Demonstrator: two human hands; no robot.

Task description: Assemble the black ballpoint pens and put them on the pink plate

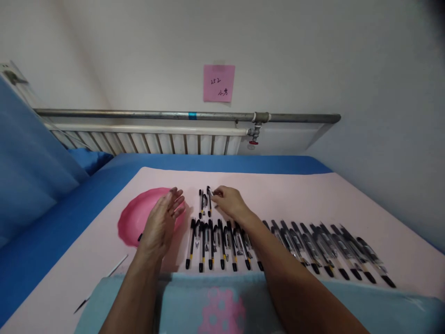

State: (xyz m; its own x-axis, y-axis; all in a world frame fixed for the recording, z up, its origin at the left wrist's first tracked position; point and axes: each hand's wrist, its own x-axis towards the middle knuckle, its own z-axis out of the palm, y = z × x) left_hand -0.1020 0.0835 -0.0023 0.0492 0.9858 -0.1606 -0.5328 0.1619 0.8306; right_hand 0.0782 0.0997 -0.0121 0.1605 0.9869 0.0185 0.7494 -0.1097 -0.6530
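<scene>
My right hand (229, 202) reaches forward over a long row of black and clear pens (299, 246) and pinches the top of a pen (209, 200) that lies in a short second row of pens (202, 203) farther back. My left hand (163, 222) hovers with fingers stretched out and together, above the right edge of a pink bowl (139, 215). Both hands are over a pale pink sheet (313, 195) spread on a blue bed.
A loose pen refill (116, 265) and another thin dark-tipped piece (81, 305) lie at the left front. A light blue cloth with pink dots (215, 301) covers the near edge. Behind are a radiator (149, 141), a metal pipe (174, 114) and a pink note (219, 83) on the wall.
</scene>
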